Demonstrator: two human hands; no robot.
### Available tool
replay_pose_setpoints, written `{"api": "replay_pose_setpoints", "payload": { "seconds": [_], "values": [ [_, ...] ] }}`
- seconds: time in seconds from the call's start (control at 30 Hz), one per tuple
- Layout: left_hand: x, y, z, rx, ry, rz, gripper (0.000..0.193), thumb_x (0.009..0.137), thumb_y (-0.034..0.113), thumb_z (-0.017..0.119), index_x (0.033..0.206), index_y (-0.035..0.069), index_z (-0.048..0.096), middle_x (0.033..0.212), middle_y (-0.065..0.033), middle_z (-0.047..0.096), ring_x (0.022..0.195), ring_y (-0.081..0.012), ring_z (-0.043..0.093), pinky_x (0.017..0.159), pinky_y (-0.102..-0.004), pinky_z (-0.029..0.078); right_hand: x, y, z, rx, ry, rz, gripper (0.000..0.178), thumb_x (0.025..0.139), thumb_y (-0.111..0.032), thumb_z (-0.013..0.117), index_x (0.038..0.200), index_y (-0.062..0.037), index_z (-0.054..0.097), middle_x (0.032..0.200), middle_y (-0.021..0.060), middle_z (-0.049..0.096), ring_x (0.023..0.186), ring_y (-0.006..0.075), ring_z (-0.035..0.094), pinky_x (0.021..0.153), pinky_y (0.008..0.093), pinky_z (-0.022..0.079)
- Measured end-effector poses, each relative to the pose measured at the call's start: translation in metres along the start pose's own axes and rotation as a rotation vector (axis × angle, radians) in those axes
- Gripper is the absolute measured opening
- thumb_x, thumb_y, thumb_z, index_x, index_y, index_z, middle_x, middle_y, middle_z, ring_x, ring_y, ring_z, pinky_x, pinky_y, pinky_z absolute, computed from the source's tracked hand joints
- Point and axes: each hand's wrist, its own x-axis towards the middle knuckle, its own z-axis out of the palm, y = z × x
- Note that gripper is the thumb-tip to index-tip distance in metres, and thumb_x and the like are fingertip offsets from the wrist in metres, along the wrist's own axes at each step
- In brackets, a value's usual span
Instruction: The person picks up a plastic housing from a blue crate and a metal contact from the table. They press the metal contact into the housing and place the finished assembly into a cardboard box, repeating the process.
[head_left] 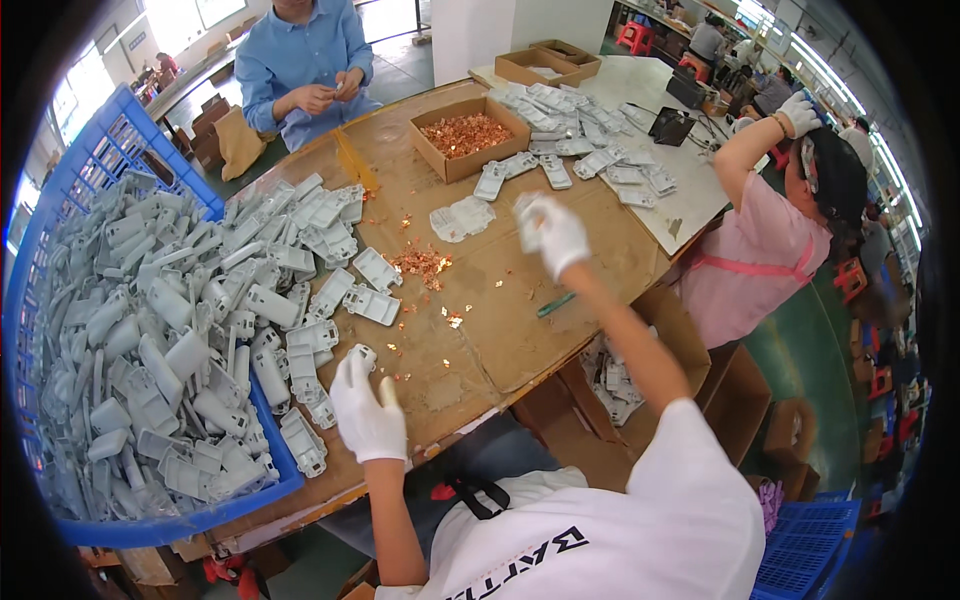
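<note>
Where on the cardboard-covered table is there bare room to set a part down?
Bare cardboard lies between the copper-piece pile and the green tool, and along the near edge right of the left hand. It is crowded left, where grey plastic parts spill from the blue crate, and beyond the box of copper pieces.

A brown cardboard-covered workbench (500, 300) fills the middle. Beyond its far end, bright windows (185, 15) light a grey floor (400, 60). Right of the workbench lie green floor (800, 360) and red stools (636, 36).
</note>
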Motion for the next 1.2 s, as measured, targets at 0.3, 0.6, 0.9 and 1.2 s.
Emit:
{"api": "replay_pose_setpoints", "payload": {
  "seconds": [0.3,0.6,0.9,1.2],
  "values": [
    [0.003,-0.042,0.018,0.202,-0.066,-0.007,0.039,0.077,0.005,0.070,0.113,0.004,0.056,0.111,-0.0161,0.060,0.104,-0.0366,0.056,0.091,-0.0449,0.046,0.100,0.048,-0.017,-0.588,-0.088,0.023,0.021,0.088,-0.021,0.061,0.106,-0.0113,0.062,0.107,0.0186,0.061,0.099,0.0403,0.061,0.081,0.0474,0.051],
    [0.036,-0.028,0.012,0.156,-0.241,-0.101,0.056,0.071,0.018,0.082,0.117,0.007,0.052,0.103,-0.0168,0.060,0.096,-0.0362,0.059,0.083,-0.0445,0.049,-0.070,-0.035,-0.003,-0.038,-0.489,-0.301,0.017,0.086,-0.013,0.060,0.103,-0.0133,0.061,0.097,0.0101,0.062,0.088,0.0333,0.062,0.077,0.0423,0.052],
    [0.018,-0.048,0.025,-0.116,-0.061,-0.092,0.037,0.072,0.013,0.079,0.104,0.010,0.060,0.095,-0.0132,0.059,0.089,-0.0350,0.060,0.079,-0.0447,0.049,-0.100,-0.050,0.027,-0.007,-0.377,-0.308,0.018,0.084,-0.008,0.060,0.101,-0.0152,0.061,0.097,0.0065,0.061,0.082,0.0319,0.063,0.070,0.0414,0.052],
    [0.015,-0.048,0.028,-0.154,0.064,-0.027,0.019,0.077,0.013,0.075,0.079,0.005,0.058,0.085,-0.0129,0.057,0.076,-0.0328,0.058,0.068,-0.0420,0.048,-0.107,-0.061,0.036,-0.018,-0.391,-0.480,0.013,0.083,-0.007,0.061,0.094,-0.0121,0.064,0.094,0.0060,0.061,0.078,0.0303,0.063,0.067,0.0405,0.052]
  ]
}}
